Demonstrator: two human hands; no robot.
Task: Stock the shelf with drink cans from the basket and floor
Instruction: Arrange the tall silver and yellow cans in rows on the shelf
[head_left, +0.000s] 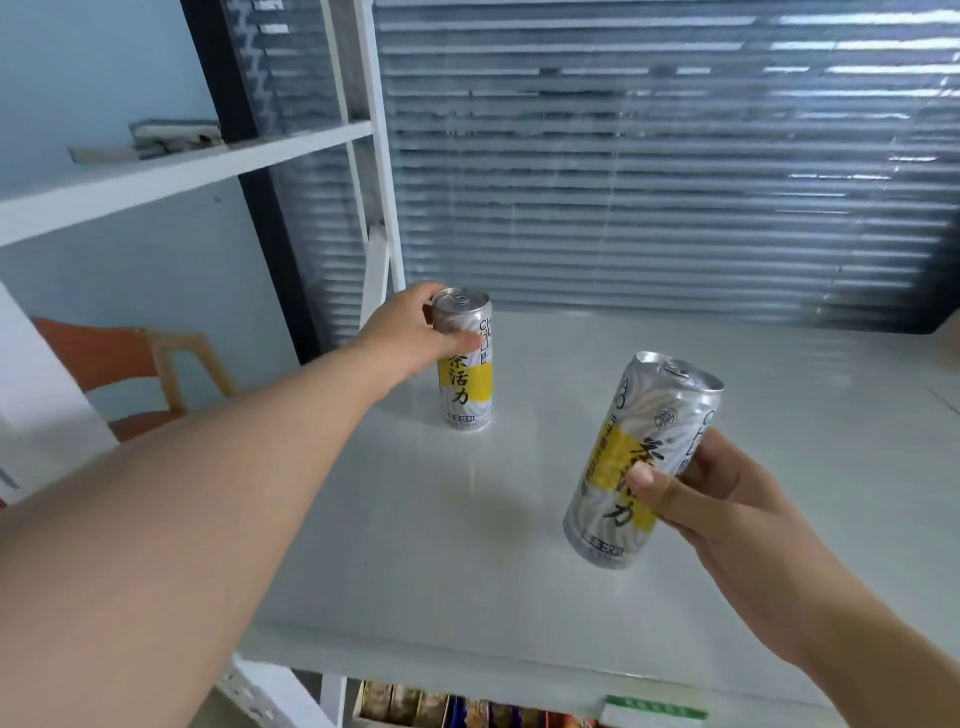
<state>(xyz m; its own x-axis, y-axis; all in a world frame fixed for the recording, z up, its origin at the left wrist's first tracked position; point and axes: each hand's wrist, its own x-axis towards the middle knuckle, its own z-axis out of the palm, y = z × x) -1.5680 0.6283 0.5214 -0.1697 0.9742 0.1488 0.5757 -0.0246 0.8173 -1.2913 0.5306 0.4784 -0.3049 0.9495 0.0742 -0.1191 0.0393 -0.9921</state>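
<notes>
Head cam: left hand (415, 332) wraps the upright can (465, 364) standing on the white shelf (415, 545) near its back-left post (387, 208). Right hand (727, 499) grips a tilted can (631, 467) above the front. Open shelf between them and off right, blinds (649, 156) behind.

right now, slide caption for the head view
Left hand grips an upright can on the shelf; right hand holds a tilted can.

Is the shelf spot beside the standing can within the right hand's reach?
Probably yes: the right hand, gripping a tilted can, hangs over the shelf, with bare surface between it and the standing can the left hand holds.
</notes>
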